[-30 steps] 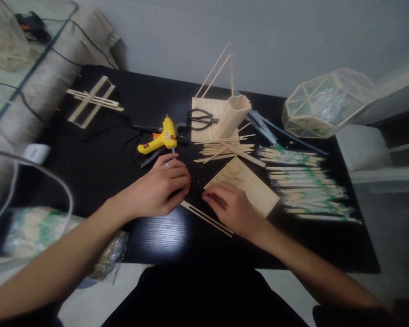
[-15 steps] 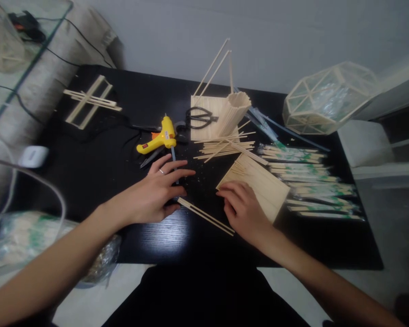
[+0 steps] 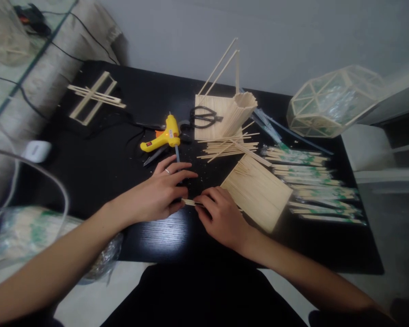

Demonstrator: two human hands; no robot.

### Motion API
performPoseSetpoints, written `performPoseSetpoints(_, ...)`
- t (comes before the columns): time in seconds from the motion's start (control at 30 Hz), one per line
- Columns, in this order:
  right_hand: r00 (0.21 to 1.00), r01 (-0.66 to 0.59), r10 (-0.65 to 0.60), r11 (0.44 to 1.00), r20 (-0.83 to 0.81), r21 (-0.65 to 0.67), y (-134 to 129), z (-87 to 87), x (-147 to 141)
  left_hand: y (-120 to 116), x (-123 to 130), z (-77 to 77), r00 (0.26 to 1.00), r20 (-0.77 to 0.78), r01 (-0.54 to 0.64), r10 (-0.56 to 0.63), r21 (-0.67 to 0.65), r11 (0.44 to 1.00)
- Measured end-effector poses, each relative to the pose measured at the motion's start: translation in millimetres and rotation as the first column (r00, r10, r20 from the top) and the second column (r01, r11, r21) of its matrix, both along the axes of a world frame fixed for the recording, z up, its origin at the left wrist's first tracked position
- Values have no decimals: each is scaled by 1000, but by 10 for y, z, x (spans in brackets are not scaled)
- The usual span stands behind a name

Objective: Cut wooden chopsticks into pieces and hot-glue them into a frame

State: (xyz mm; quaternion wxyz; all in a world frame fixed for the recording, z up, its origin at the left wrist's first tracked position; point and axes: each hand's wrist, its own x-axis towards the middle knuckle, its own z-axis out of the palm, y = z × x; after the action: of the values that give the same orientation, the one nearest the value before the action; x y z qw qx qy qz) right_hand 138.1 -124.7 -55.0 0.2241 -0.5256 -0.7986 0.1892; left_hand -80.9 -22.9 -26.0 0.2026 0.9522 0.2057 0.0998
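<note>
A few thin wooden sticks (image 3: 189, 202) lie between my two hands near the table's front. My left hand (image 3: 160, 188) pinches their left end with thumb and a finger, while its other fingers stretch out flat above the table. Farther along, my right hand (image 3: 223, 218) closes its fingertips on the same sticks and covers most of their length. A flat wooden panel of joined sticks (image 3: 262, 195) lies just right of my right hand. Beyond my left fingers rests a yellow glue gun (image 3: 165, 136), a glue stick poking from its rear.
Black scissors (image 3: 204, 117) lie on another stick panel (image 3: 202, 131) beside a stick-built cylinder (image 3: 240, 111). Loose sticks (image 3: 225, 149) and wrapped chopstick packs (image 3: 313, 179) spread rightward. A crossed stick frame (image 3: 93, 97) is back left; a geometric frame (image 3: 334, 102) back right.
My right hand has moved left from the panel's edge onto the sticks and closed on them. My left hand stays at their left end. The view has shifted slightly.
</note>
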Motion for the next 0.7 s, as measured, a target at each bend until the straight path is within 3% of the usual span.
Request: performPoseSetpoints(0.7,993,49,-49,999,-110,-1,43,-52,-128,-59,51,-11,1000,28,-6,7,-64,998)
